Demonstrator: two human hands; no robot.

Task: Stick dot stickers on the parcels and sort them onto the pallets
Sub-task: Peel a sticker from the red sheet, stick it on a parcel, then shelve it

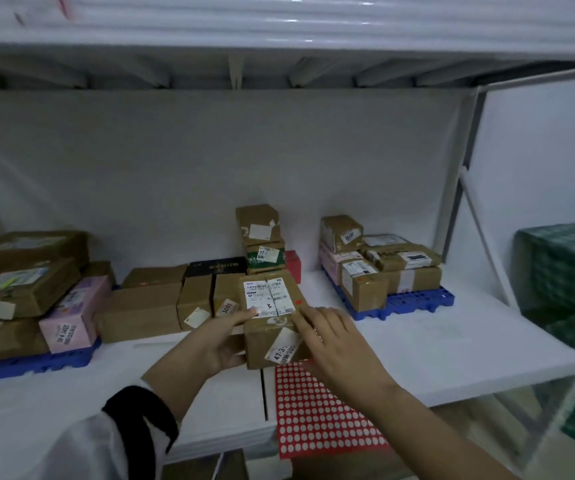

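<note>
A brown cardboard parcel (272, 323) with a white shipping label and a small red dot sticker (298, 302) on top stands at the shelf's front middle. My left hand (220, 341) grips its left side, thumb on the label. My right hand (338, 344) rests on its right side with fingers fairly straight. Below the parcel lies the red dot sticker sheet (317, 414), mostly white holes. One blue pallet (414, 303) at the right carries several parcels. Another blue pallet (29, 365) at the left holds brown and pink parcels.
A row of unsorted parcels (175, 299) stands behind the held one, with a stack (261, 240) rising behind it. The white shelf (452, 344) has a frame post at the right. A green patterned box (566, 271) sits at far right.
</note>
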